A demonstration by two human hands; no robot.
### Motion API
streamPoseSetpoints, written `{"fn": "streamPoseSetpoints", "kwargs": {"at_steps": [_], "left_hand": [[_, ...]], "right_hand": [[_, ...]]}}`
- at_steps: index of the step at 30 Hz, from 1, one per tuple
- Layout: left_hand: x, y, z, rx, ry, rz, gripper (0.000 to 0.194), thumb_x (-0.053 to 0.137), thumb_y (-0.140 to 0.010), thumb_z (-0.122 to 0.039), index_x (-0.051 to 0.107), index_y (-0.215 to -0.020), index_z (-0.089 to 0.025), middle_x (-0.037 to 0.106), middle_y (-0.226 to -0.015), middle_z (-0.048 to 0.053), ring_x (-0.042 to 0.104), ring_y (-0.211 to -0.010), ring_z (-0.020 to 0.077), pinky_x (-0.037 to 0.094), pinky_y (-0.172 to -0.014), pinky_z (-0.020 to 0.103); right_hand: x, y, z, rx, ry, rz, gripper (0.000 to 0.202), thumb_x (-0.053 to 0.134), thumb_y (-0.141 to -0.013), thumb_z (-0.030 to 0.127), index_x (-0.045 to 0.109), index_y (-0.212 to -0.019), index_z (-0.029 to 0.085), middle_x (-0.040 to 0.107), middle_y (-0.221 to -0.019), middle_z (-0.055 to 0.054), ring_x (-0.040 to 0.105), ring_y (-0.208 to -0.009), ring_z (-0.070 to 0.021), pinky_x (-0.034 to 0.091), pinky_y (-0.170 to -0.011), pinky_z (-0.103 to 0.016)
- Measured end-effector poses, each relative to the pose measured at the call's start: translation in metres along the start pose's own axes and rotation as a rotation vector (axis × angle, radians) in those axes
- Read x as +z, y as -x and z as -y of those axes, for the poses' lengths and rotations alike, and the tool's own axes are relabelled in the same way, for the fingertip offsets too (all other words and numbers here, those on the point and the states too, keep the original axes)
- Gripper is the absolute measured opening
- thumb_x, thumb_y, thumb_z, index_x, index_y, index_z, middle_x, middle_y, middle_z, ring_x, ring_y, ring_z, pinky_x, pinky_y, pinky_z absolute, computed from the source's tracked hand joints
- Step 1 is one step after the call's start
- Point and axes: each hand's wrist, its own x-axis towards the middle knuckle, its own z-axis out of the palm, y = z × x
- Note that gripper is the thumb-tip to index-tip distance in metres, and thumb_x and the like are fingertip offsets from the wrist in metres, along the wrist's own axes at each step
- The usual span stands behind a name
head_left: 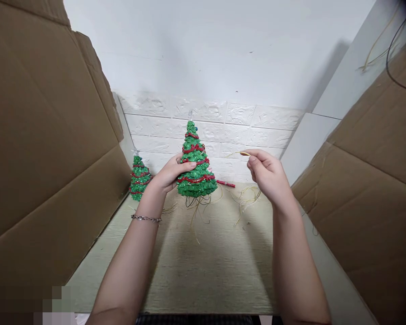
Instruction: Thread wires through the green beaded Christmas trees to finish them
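Note:
A small green Christmas tree [198,174] with red garland and a clear topper is held upright in my left hand [177,171], the thumb across its front. To its right, my right hand [265,171] pinches a thin yellow wire [244,154] between thumb and fingers. One end of that wire points left toward the tree, apart from it as far as I can see. Below the tree's base lies a tangle of thin yellow and dark wires [196,216]; whether any are fixed to the tree I cannot tell.
A second, similar Christmas tree [138,178] stands at the left beside a cardboard panel [54,135]. More yellow wires [250,198] and a red stick-like item [226,184] lie on the table [209,275]. Another cardboard panel [375,194] flanks the right; a white brick-patterned wall [277,117] rises behind.

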Motion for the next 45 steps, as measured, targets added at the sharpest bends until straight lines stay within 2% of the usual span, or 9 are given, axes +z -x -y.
{"fn": "streamPoseSetpoints", "kwargs": {"at_steps": [7, 11, 14, 17, 22, 28, 35, 40, 45], "left_hand": [[-0.009, -0.002, 0.009, -0.039, 0.103, 0.023, 0.041, 0.077, -0.053, -0.040, 0.064, -0.081, -0.012, 0.067, -0.068, 0.005, 0.062, -0.057, 0.0159, 0.051, -0.054, 0.026], [-0.012, -0.001, 0.011, -0.023, 0.148, -0.002, 0.042, 0.074, -0.057, -0.042, 0.065, -0.086, -0.013, 0.069, -0.073, 0.005, 0.065, -0.063, 0.0183, 0.054, -0.059, 0.028], [-0.013, -0.001, 0.011, -0.019, 0.190, -0.028, 0.043, 0.074, -0.057, -0.043, 0.065, -0.088, -0.014, 0.070, -0.077, 0.006, 0.067, -0.069, 0.0204, 0.055, -0.063, 0.030], [-0.012, -0.001, 0.011, -0.026, 0.175, -0.033, 0.044, 0.072, -0.058, -0.045, 0.065, -0.090, -0.015, 0.070, -0.079, 0.008, 0.067, -0.075, 0.0238, 0.055, -0.066, 0.034], [-0.009, 0.000, 0.009, -0.009, 0.179, -0.084, 0.050, 0.071, -0.055, -0.049, 0.063, -0.092, -0.017, 0.071, -0.084, 0.009, 0.065, -0.090, 0.0292, 0.055, -0.075, 0.039], [-0.012, 0.004, 0.014, 0.018, 0.276, -0.136, 0.058, 0.071, -0.049, -0.052, 0.062, -0.096, -0.019, 0.071, -0.091, 0.008, 0.064, -0.093, 0.0289, 0.054, -0.076, 0.040], [-0.008, 0.016, 0.008, -0.008, 0.273, 0.001, 0.070, 0.068, -0.043, -0.063, 0.060, -0.097, -0.020, 0.069, -0.092, 0.009, 0.060, -0.098, 0.0339, 0.051, -0.074, 0.043], [0.001, 0.025, 0.003, 0.051, 0.270, -0.001, 0.077, 0.063, -0.041, -0.070, 0.058, -0.099, -0.020, 0.068, -0.096, 0.011, 0.059, -0.099, 0.0346, 0.050, -0.074, 0.043], [-0.005, 0.022, 0.011, 0.097, 0.243, -0.003, 0.076, 0.058, -0.048, -0.072, 0.055, -0.104, -0.021, 0.067, -0.096, 0.010, 0.058, -0.101, 0.0330, 0.050, -0.074, 0.042]], "right_hand": [[0.020, 0.018, 0.023, -0.179, 0.018, 0.112, 0.016, 0.059, -0.078, 0.032, 0.070, -0.079, 0.020, 0.067, -0.079, -0.001, 0.057, -0.072, -0.0120, 0.043, -0.065, -0.025], [0.028, 0.023, 0.024, -0.139, 0.085, 0.144, 0.017, 0.055, -0.080, 0.030, 0.067, -0.077, 0.019, 0.050, -0.053, 0.004, 0.039, -0.049, -0.0067, 0.032, -0.049, -0.022], [0.032, 0.023, 0.024, -0.078, 0.074, 0.191, 0.021, 0.056, -0.079, 0.037, 0.067, -0.078, 0.019, 0.037, -0.046, 0.007, 0.027, -0.044, -0.0059, 0.024, -0.045, -0.022], [0.032, 0.023, 0.025, -0.093, 0.087, 0.222, 0.021, 0.057, -0.079, 0.039, 0.065, -0.077, 0.019, 0.039, -0.049, 0.006, 0.028, -0.046, -0.0062, 0.025, -0.047, -0.022], [0.031, 0.025, 0.029, -0.199, 0.170, 0.220, 0.014, 0.045, -0.086, 0.026, 0.055, -0.078, 0.019, 0.038, -0.054, 0.006, 0.029, -0.048, -0.0064, 0.027, -0.050, -0.021], [0.033, 0.028, 0.031, -0.216, 0.175, 0.243, 0.013, 0.055, -0.082, 0.030, 0.058, -0.075, 0.020, 0.026, -0.046, 0.009, 0.022, -0.044, -0.0058, 0.024, -0.047, -0.021], [0.036, 0.026, 0.028, -0.254, 0.183, 0.289, 0.014, 0.056, -0.082, 0.029, 0.062, -0.074, 0.019, 0.035, -0.048, 0.008, 0.028, -0.046, -0.0051, 0.027, -0.049, -0.021], [0.035, 0.027, 0.027, -0.315, 0.167, 0.339, 0.014, 0.056, -0.082, 0.028, 0.061, -0.074, 0.019, 0.047, -0.054, 0.006, 0.034, -0.049, -0.0052, 0.031, -0.051, -0.021], [0.042, 0.035, 0.033, -0.514, 0.159, 0.209, 0.016, 0.048, -0.087, 0.026, 0.056, -0.076, 0.019, 0.055, -0.066, 0.002, 0.042, -0.055, -0.0065, 0.035, -0.053, -0.021]]}}
